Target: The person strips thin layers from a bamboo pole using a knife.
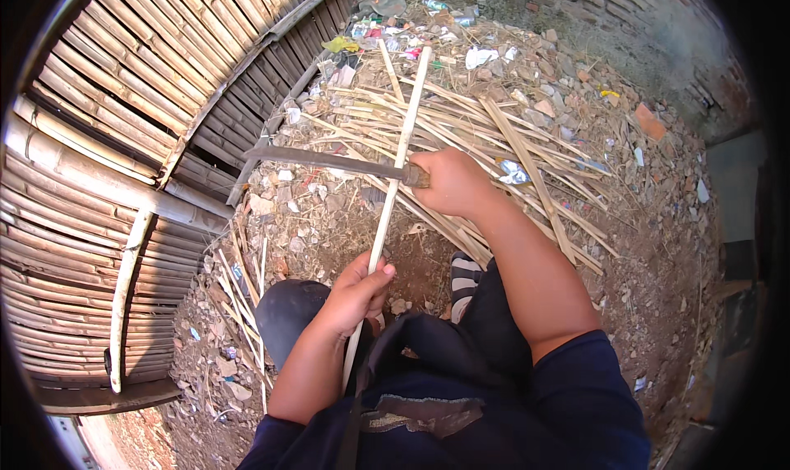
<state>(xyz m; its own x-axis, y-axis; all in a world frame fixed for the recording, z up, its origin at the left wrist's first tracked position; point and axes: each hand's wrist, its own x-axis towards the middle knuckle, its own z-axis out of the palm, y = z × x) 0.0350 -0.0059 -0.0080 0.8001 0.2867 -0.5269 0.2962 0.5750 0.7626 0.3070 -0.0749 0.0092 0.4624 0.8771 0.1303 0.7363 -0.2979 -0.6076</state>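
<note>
My left hand (358,293) is closed round a long, pale bamboo strip (408,112), low on its length, near my knee. The strip slants up and away from me, its far end over a heap of cut strips. In my right hand (453,182) is a machete (329,161), gripped by its short wooden handle. Its dark blade points left and crosses the strip close to the handle. I cannot tell whether the edge has entered the strip.
Many split bamboo strips (527,162) lie heaped on stony ground ahead. A few more strips (243,305) lie by my left knee. A bamboo-slat wall (107,174) stands at the left, a brick wall (584,9) at the back. Litter (481,56) and rubble are scattered around.
</note>
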